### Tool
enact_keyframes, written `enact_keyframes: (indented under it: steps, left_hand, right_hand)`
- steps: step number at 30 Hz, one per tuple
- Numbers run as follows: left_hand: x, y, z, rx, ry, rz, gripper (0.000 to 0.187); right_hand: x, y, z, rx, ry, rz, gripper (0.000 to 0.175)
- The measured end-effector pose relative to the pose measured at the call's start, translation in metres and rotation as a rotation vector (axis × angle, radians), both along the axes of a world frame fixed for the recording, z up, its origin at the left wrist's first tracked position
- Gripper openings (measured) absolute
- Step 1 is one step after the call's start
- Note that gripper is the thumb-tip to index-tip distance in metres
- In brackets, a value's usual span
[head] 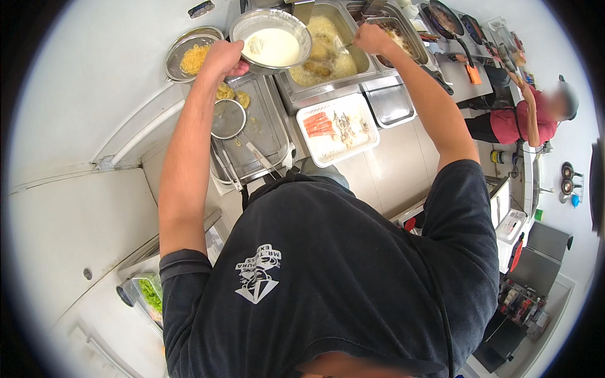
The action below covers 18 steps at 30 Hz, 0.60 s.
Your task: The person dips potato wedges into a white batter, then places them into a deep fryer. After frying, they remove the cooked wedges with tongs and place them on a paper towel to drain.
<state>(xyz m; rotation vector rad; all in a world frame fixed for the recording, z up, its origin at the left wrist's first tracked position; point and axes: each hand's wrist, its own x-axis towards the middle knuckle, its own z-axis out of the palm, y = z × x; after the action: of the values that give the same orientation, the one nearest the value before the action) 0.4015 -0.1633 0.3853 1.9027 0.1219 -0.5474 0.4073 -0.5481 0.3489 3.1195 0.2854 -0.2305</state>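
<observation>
My left hand (226,59) grips the rim of a steel mixing bowl (302,40) that holds pale, creamy batter (276,47). The bowl is raised at the left edge of a deep fryer (331,78), partly overlapping it. Golden battered pieces (319,70) float in the bubbling oil. Over the right part of the fryer, my right hand (373,40) has its fingers closed on a slim utensil (348,46), which points left over the oil. Its exact kind is too small to tell. A wire fry basket (387,22) with fried bits is just beyond my right hand.
Left of the bowl, a strainer (172,61) holds yellow fried crumbs. A wire draining rack (264,101) bears a round skimmer (228,119), tongs (224,165) and fried pieces. Nearer me are a white tray (321,158) of floured food and a steel pan (390,104). Another person (524,113) stands right.
</observation>
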Motion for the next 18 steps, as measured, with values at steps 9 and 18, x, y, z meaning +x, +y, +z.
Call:
enact_keyframes:
  steps: [9, 18]
  left_hand:
    - [0.000, -0.003, 0.004, 0.029, -0.035, -0.015, 0.041]
    - [-0.002, -0.002, 0.007, 0.020, -0.042, -0.016, 0.039]
  right_hand:
    - [-0.039, 0.031, -0.011, -0.075, 0.019, -0.075, 0.031]
    - [-0.116, 0.031, 0.019, 0.308, -0.548, -0.319, 0.033]
